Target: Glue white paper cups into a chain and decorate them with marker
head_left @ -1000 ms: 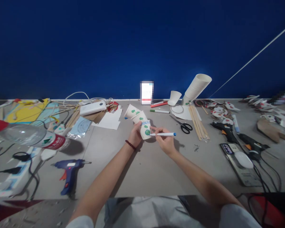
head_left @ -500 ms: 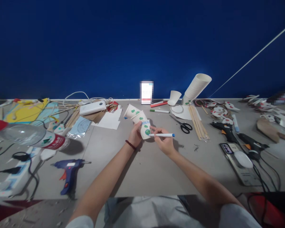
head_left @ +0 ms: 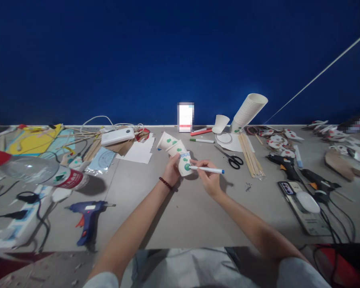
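My left hand is closed around a white paper cup printed with green shapes and marked with a blue scalloped band. Two more paper cups adjoin it in a slanting row toward the far left; whether they are joined is hard to tell. In my right hand is a white marker with a blue end, held like a pen. The marker's tip points left, at the green shape on the nearest cup, and seems to touch it.
Black scissors, wooden sticks and a leaning cup stack lie beyond my right hand. At left are a blue glue gun, a plastic bottle and a power strip. A phone lies at right.
The marker's blue end has shifted slightly right, and its tip has moved a little on the cup. My left hand keeps its hold, almost still.
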Demonstrator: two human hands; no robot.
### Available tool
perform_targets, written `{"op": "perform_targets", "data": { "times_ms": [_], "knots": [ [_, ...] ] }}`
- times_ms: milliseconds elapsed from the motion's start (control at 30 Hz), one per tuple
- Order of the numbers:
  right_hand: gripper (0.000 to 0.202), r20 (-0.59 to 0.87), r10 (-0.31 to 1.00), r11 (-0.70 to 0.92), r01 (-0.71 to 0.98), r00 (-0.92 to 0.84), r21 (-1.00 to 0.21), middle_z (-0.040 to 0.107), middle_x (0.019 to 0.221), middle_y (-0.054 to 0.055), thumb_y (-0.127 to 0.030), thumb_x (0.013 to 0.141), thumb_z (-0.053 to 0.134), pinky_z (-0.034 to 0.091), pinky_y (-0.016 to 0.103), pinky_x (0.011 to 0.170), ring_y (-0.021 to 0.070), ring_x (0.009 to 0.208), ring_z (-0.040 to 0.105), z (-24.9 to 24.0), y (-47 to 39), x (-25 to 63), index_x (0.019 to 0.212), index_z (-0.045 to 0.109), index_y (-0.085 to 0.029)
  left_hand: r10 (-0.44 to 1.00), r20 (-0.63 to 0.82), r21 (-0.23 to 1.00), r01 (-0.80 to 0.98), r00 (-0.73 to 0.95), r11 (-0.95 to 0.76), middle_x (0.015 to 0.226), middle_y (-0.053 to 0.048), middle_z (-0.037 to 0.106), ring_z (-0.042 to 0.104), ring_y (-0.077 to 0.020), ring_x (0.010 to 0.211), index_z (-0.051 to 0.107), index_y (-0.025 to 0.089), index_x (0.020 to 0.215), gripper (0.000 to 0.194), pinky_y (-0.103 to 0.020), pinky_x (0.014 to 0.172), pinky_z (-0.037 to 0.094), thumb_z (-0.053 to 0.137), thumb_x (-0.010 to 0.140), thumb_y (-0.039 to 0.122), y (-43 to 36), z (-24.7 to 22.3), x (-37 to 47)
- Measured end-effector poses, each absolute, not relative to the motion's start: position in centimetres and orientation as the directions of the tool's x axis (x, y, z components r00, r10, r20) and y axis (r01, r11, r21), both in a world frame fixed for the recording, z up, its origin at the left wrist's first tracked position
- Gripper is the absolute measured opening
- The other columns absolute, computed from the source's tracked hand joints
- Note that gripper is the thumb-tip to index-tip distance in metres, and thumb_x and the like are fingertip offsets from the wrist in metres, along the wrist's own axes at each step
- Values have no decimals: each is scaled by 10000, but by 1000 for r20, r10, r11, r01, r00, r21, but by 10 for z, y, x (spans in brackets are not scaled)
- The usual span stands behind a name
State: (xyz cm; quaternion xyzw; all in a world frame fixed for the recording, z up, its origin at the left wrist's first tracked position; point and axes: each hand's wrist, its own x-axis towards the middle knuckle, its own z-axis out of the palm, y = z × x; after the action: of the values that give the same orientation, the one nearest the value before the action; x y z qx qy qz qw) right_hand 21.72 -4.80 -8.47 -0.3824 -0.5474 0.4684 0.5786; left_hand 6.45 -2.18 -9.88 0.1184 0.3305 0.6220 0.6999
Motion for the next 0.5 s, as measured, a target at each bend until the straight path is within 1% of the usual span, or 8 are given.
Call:
{"op": "perform_targets", "data": {
  "times_ms": [167,333,433,500],
  "knots": [
    [198,264,964,262,-73,-26,-962,770,926,62,-441,883,690,602,431,954,298,1105,753,-88,-49,217,893,647,-248,949,-314,599,-777,-4,195,1042,-94,772,744,-240,940,662,159,1188,431,-369,918,557,788,801,299,-21,-99,65],
    [125,294,954,296,20,-53,-955,789,1008,71,-368,877,678,595,423,965,289,1102,753,-85,-49,219,878,656,-244,952,-307,600,-775,5,198,1036,-82,770,740,-243,958,665,172,1177,419,-383,936,551,791,799,302,-21,-98,64],
    [75,327,942,333,94,-74,-938,795,1016,74,-310,845,687,597,421,947,284,1057,765,-82,-50,219,859,662,-241,952,-305,606,-771,0,194,1037,-86,769,740,-242,942,661,168,1171,410,-379,912,555,790,806,304,-21,-98,63],
    [48,338,937,347,121,-88,-930,800,1025,78,-284,838,679,594,427,947,285,1066,762,-80,-50,219,855,666,-241,953,-302,588,-784,17,200,1039,-88,768,740,-233,928,651,164,1177,411,-363,892,556,787,813,297,-21,-100,63]
  ]
}}
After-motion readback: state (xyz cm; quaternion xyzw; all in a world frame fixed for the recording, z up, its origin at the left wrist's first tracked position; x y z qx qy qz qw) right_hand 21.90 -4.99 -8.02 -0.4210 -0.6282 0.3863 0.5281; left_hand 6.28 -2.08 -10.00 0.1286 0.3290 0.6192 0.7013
